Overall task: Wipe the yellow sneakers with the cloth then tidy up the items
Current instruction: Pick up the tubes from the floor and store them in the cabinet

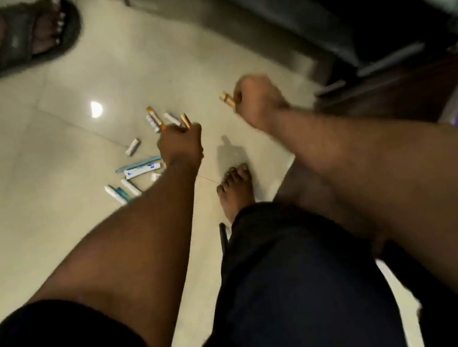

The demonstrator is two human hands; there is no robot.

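Floor (27,162): glossy pale tile.
Sneakers, cloth: not showing.
Left hand (181,147) gripping slim orange-tipped tubes (185,120), hovering nearest.
Right hand (259,103) pinching 1 small orange tube (227,99), well apart.
Scattered tubes (133,175) lying below-left of left hand, long axes mixed; smooth plastic, about 6.

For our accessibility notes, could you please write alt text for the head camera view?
Seen from above, a person's left hand and right hand each hold small orange-tipped tubes over a beige tiled floor, where more small tubes lie scattered. Their bare foot and someone's dark sandal also show.
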